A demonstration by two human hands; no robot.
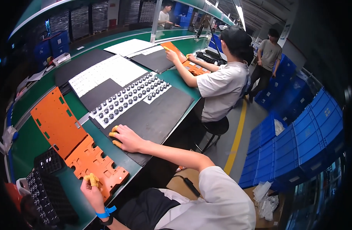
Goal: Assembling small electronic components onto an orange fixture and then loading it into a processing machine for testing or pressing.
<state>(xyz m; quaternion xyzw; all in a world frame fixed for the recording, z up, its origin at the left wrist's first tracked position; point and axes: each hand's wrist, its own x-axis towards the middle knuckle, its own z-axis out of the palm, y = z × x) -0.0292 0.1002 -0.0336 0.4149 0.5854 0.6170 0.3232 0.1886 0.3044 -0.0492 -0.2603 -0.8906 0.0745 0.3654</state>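
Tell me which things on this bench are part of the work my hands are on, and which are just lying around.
In hand:
- left hand on the orange fixture plate
- right hand on the black mat
- white sheet of small black round parts

Lying about:
- black grid tray
- blue crates
- stool

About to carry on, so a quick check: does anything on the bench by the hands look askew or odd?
Mildly odd: the lower orange plastic fixture plate overhangs the green bench's front edge, with the left hand on it. The right hand rests on the black mat. Nothing looks spilled or broken.
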